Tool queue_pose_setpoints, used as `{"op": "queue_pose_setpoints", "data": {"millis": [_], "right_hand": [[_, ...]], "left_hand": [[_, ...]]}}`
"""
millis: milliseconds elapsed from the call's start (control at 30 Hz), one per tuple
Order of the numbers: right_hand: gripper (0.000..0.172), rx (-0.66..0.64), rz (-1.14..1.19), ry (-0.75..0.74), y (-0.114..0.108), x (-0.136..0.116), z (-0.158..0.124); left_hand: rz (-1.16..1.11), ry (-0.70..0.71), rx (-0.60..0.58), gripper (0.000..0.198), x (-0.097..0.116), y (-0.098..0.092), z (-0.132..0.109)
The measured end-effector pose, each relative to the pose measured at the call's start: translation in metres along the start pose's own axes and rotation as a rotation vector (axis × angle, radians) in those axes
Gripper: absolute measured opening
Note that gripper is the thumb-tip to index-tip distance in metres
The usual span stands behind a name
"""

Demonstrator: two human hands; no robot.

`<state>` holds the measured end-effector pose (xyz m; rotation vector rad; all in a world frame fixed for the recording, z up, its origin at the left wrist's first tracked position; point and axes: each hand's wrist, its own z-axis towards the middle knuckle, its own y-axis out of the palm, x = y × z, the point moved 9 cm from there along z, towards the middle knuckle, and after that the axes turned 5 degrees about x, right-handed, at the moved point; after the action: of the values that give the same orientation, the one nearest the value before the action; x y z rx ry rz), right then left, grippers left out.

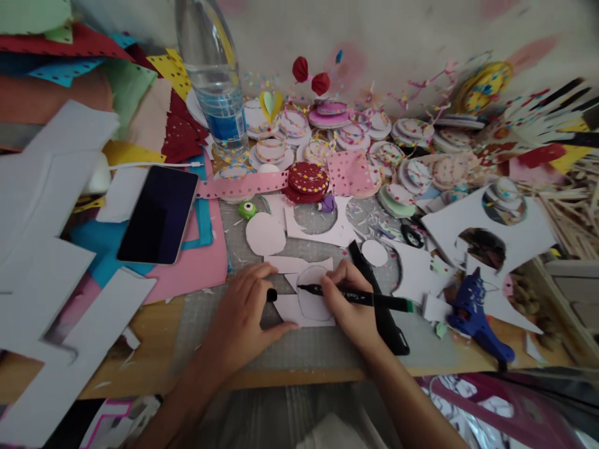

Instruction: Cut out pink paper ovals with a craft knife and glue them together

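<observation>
My right hand [349, 302] grips a black marker [390, 301] with a green end. Its tip touches the left side of a drawn round outline on a white piece of card [316, 305]. Spread beside that card, my left hand [248, 305] has its thumb near the lower edge and its fingers by the upper strip. A small black marker cap [271, 295] sticks out from between the left fingers. Under the right hand lies a long black tool [390, 337], partly hidden. White card discs [265, 234] and cut-out card scraps [304, 231] lie just beyond the hands.
A water bottle [219, 100] stands at the back left, near a phone [159, 215] and coloured felt sheets [210, 249]. Several decorated discs [307, 181] line the wall. On the right are a blue glue gun [477, 318] and wooden sticks [571, 218]. White sheets [42, 280] cover the left.
</observation>
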<state>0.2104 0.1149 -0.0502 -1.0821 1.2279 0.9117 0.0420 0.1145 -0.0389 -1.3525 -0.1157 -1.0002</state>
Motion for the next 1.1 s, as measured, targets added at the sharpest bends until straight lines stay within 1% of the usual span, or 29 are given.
{"op": "queue_pose_setpoints", "data": {"millis": [67, 100, 167, 200, 267, 300, 367, 400, 467, 567, 667, 767, 867, 967, 1033, 1100], "right_hand": [[0.026, 0.039, 0.006, -0.007, -0.008, -0.005, 0.0], [0.022, 0.056, 0.013, -0.007, -0.013, -0.009, 0.0], [0.01, 0.066, 0.059, -0.011, -0.023, -0.018, -0.002], [0.01, 0.05, 0.1, -0.014, -0.028, -0.024, -0.003], [0.018, -0.027, 0.21, -0.023, -0.036, -0.036, -0.009], [0.02, -0.079, 0.265, -0.023, -0.038, -0.042, -0.013], [0.022, -0.161, 0.326, 0.002, -0.044, -0.049, -0.024], [0.024, -0.182, 0.329, 0.017, -0.047, -0.051, -0.029], [0.023, -0.201, 0.299, 0.045, -0.053, -0.052, -0.04], [0.022, -0.236, 0.27, 0.048, -0.059, -0.052, -0.052], [0.021, -0.266, 0.252, 0.066, -0.061, -0.049, -0.06], [0.024, -0.289, 0.235, 0.111, -0.061, -0.044, -0.066], [0.026, -0.273, 0.287, 0.154, -0.06, -0.039, -0.073], [0.025, -0.178, 0.392, 0.168, -0.059, -0.036, -0.082], [0.025, -0.086, 0.498, 0.097, -0.061, -0.043, -0.088], [0.026, -0.012, 0.587, -0.031, -0.063, -0.056, -0.095]], "left_hand": [[-0.016, 0.014, -0.01, 0.045, 0.001, -0.001, -0.001], [-0.03, 0.019, -0.013, 0.039, 0.003, -0.003, -0.002], [-0.064, 0.018, 0.002, 0.017, 0.006, -0.009, -0.004], [-0.078, 0.011, 0.017, 0.008, 0.007, -0.014, -0.004], [-0.107, -0.008, 0.046, 0.01, 0.013, -0.022, -0.005], [-0.127, -0.013, 0.051, 0.011, 0.017, -0.025, -0.006], [-0.173, -0.006, 0.033, 0.011, 0.029, -0.026, -0.004], [-0.196, 0.009, 0.019, 0.01, 0.037, -0.025, -0.003], [-0.226, 0.054, -0.01, 0.009, 0.053, -0.023, 0.001], [-0.233, 0.117, -0.044, 0.01, 0.075, -0.02, 0.005], [-0.217, 0.187, -0.114, 0.015, 0.096, -0.015, 0.007], [-0.163, 0.295, -0.185, 0.026, 0.117, -0.008, 0.006], [-0.016, 0.435, -0.198, 0.04, 0.138, -0.003, 0.004], [0.141, 0.571, -0.202, 0.045, 0.156, 0.002, -0.001], [0.167, 0.609, -0.236, 0.047, 0.165, 0.005, -0.005], [0.118, 0.608, -0.294, 0.049, 0.172, 0.006, -0.01]]}}
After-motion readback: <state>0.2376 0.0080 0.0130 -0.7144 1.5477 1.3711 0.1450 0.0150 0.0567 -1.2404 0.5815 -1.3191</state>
